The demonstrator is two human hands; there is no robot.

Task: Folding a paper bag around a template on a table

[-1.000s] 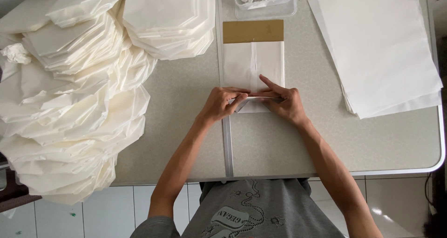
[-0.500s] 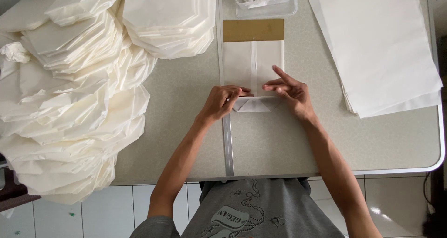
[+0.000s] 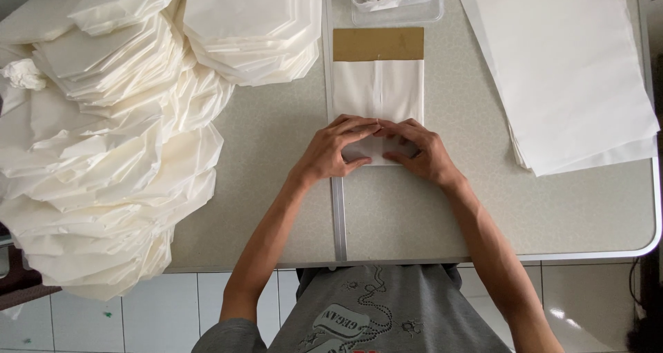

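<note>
Head view, looking straight down on a speckled grey table (image 3: 262, 187) with a rounded white rim.

Both hands sit on a folded white paper sheet (image 3: 378, 91) lying flat at table centre, its far end touching a tan rectangular cardboard strip (image 3: 378, 44). The paper shows a vertical centre crease.

Left hand (image 3: 335, 149): fingers bent, tips pressed down on the near part of the paper, thumb tucked under toward the near edge. Not a closed fist, not a full grasp. It looks like pinching or pressing a fold, but I cannot tell if the thumb actually grips the edge.

Right hand (image 3: 418, 151): same posture mirrored, fingers curved, tips pressing the paper. Fingertips of both hands meet at the paper's centreline, touching or nearly so.

A metal seam strip (image 3: 338, 208) runs along the table from near edge to far edge, passing just beside the paper's left edge.

Around it:
- Left: big loose heap of cream-white folded paper bags (image 3: 103, 153), spilling over the table's left edge.
- Far centre-left: neater stack of the same white bags (image 3: 252, 22).
- Far centre: clear plastic tray (image 3: 397, 1) with white bits inside, just beyond the cardboard strip.
- Right: stack of flat white paper sheets (image 3: 566, 70), well apart from the hands.

Grey printed T-shirt (image 3: 387, 311) visible at the bottom, white tiled floor (image 3: 124, 311) below the table.
</note>
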